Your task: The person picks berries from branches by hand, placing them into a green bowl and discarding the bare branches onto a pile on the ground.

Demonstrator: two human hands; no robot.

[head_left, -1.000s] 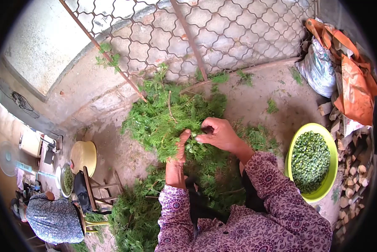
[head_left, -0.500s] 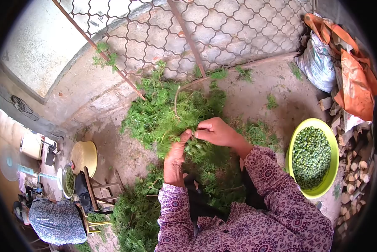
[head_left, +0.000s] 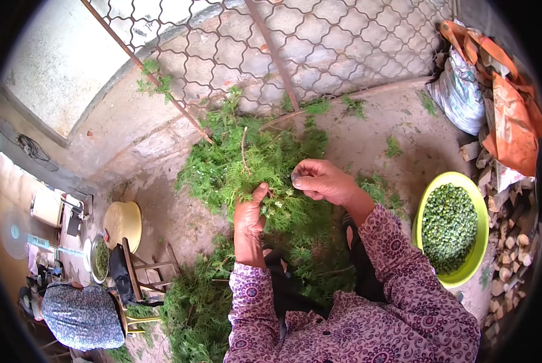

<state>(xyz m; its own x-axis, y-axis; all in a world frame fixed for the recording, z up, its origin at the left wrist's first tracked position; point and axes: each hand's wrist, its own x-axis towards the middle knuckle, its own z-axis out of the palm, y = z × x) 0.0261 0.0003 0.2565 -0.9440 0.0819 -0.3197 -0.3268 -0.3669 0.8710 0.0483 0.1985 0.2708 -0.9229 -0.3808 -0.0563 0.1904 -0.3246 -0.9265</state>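
A: Where's the sprig?
B: In the left hand, grasped between thumb and fingers, just left of the right hand.
A: And the right fingers?
B: Curled, thumb near forefinger; whether they pinch anything, I can't tell.
A: The sprig's long axis?
B: Lost in feathery green; the pile on the far side blends with it.
A: The tub?
B: Smooth, rounded, yellow-green, to the right, nearer the right hand, holding small roundish green bits.
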